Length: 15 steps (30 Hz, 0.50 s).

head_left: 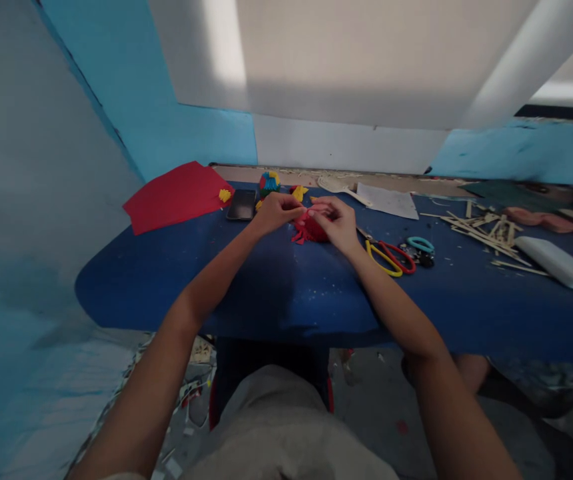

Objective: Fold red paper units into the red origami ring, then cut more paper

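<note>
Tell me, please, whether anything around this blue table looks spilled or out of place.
Yes: thin wooden sticks lie jumbled at the right of the blue table rather than stacked, and pale flecks dot its middle like spilled crumbs. Below, litter is strewn on the floor at left, as if dropped.

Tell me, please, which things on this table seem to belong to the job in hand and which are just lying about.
Likely part of the job:
red fringed bundle, at the fingertips of the left hand and right hand
red sheet, matching in colour
yellow-and-red-handled scissors, close by

Probably just lying about:
phone
wooden sticks
white spoon
</note>
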### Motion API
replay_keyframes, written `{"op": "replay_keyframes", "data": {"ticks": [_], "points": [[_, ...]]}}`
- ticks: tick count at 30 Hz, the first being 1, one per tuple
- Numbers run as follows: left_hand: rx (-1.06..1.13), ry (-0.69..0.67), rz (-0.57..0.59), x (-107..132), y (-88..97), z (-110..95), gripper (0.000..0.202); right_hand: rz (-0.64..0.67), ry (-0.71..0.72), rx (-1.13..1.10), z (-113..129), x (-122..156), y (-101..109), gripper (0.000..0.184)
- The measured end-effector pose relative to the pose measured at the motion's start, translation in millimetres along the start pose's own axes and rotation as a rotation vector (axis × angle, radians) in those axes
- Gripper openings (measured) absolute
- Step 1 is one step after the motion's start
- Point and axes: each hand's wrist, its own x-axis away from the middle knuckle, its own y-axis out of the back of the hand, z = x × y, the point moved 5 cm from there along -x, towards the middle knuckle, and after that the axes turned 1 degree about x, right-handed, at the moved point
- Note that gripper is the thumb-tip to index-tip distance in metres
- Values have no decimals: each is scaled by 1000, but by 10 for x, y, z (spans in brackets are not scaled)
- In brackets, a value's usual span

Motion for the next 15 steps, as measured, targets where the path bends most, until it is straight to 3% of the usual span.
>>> {"op": "replay_keyframes", "data": {"ticks": [6, 11, 13, 15], "points": [[-166, -100, -5, -20, -11, 26, 12, 45, -53, -60, -137, -4, -38, 24], [-346, -139, 191, -4, -45, 62, 13, 210, 24, 23, -104, 37, -77, 37], [-326, -131, 257, -5, -53, 84, 13, 202, 84, 94, -55, 39, -54, 38], [-246, -93, 251, -23, -45, 104, 13, 153, 163, 170, 5, 32, -13, 28]]}}
